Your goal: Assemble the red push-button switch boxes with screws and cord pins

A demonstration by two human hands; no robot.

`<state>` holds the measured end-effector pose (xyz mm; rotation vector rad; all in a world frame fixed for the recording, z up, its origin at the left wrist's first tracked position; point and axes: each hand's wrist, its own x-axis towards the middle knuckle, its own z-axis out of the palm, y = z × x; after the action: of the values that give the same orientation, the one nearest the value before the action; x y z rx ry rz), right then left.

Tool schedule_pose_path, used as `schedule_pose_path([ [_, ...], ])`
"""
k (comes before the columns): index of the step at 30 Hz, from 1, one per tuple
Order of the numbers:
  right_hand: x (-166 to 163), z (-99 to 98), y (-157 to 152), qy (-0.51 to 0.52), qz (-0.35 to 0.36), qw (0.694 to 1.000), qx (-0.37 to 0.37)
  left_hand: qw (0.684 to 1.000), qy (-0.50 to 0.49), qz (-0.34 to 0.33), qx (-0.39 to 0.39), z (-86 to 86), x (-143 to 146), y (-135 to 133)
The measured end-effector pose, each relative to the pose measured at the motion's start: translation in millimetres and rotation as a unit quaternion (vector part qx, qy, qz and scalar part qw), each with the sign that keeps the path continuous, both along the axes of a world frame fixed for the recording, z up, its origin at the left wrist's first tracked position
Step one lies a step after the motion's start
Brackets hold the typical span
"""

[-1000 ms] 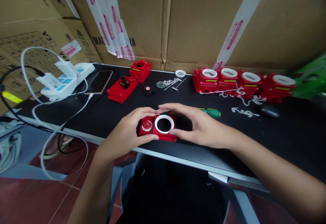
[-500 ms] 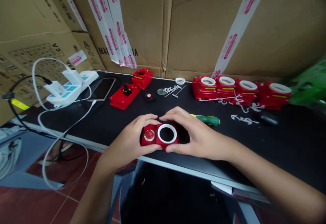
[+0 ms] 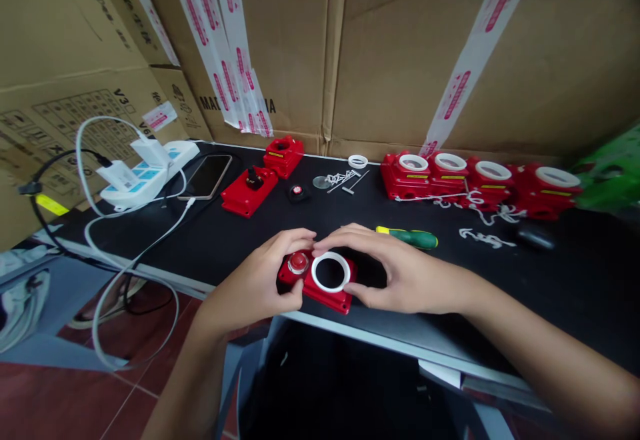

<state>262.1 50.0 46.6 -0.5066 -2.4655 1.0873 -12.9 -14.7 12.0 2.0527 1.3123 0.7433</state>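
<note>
Left hand: half-curled, fingers along the far edge, thumb at the near edge; hold on the left end of a red box. Right hand: arched in a wide C, thumb and fingertips at opposite edges of a white ring; hold on the ring by its rim.

Box: between both hands, at the near edge of the black table, set slantwise, near right corner bare of fingers. Red knob at its left end, within the curl of the left hand. Ring at its right end, around a dark round opening; contents too dark to tell.

Beyond the right hand: green-and-yellow handle, just behind the knuckles, flat on the table.

Beyond the left hand: red plate, black part upright on it; red housing touching or just beside its far corner, dark hole in top. Near these, black round piece with red centre.

Mid-table, far side: clear disc, heap of small pins, spare ring.

Far right: row of four red housings, white ring in the top of each; interiors too small to tell. White cord in front, dark rounded object alongside.

Far left: power strip, two white plugs seated in it; phone beside.

Behind all: taped cardboard.
</note>
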Motion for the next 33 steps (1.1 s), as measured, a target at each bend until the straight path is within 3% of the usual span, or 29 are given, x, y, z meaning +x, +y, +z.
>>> schedule_pose_path([
  [14,-8,-2.7,-8,0.008,-0.090,0.995,0.032,0.997,0.018,-0.002,0.071,0.3,-1,-2],
  [21,-12,0.0,-11,0.004,-0.128,0.991,0.038,0.998,0.011,-0.028,0.062,0.5,0,1],
  [33,-14,-7.2,-9,0.004,-0.197,0.980,0.026,0.992,0.052,0.040,0.104,-6.3,16,-3],
])
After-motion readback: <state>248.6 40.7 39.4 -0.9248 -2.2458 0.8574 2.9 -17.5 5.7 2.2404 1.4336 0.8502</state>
